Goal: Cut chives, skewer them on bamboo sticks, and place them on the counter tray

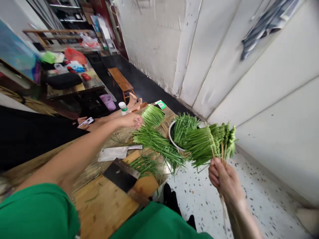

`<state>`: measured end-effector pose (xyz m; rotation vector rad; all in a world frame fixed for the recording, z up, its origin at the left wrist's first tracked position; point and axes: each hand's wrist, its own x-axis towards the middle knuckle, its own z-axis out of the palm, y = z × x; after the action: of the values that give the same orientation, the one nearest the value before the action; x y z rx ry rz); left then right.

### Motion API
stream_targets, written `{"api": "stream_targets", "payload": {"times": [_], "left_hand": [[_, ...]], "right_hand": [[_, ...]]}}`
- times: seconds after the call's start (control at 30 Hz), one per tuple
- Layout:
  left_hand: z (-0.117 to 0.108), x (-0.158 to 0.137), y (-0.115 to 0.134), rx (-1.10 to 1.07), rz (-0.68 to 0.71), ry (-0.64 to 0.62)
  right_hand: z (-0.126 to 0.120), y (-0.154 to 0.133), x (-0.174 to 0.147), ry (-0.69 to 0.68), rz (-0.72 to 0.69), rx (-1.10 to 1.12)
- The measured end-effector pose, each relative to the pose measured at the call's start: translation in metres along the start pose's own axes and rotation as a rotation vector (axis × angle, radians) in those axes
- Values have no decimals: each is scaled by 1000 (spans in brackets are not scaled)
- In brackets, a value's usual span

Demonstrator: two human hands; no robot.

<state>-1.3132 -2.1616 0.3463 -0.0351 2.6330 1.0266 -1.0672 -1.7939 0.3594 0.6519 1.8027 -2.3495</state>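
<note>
My right hand (pixel 225 177) is closed around the bamboo sticks of several skewers of chives (pixel 204 142), raised over the floor at the table's right side. My left hand (pixel 132 120) reaches across the table, its fingers closed at the end of another row of chives (pixel 152 115); the stick there is mostly hidden. Loose chives (pixel 157 141) lie just below it on the table. A white-rimmed bowl (pixel 171 135) filled with cut chives stands between my two hands, partly behind the raised skewers.
A cleaver (pixel 114 153) lies on the wooden table, and a dark broad blade (pixel 121 174) rests by the cutting board (pixel 107 205). A bottle (pixel 123 107) and a green QR card (pixel 160 104) stand farther back. Another person's hand holds a phone (pixel 86 122) at left.
</note>
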Motion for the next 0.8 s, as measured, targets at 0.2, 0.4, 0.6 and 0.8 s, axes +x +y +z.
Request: {"api": "stream_targets", "payload": {"times": [0.2, 0.4, 0.6, 0.8], "left_hand": [[30, -94, 21, -578, -86, -231], [84, -171, 23, -945, -121, -139], [137, -225, 20, -1036, -75, -121], [159, -246, 32, -1101, -106, -85]], "right_hand": [[33, 30, -19, 79, -186, 57], [72, 68, -25, 102, -288, -23], [101, 107, -28, 12, -273, -69], [111, 124, -40, -39, -248, -127]]}}
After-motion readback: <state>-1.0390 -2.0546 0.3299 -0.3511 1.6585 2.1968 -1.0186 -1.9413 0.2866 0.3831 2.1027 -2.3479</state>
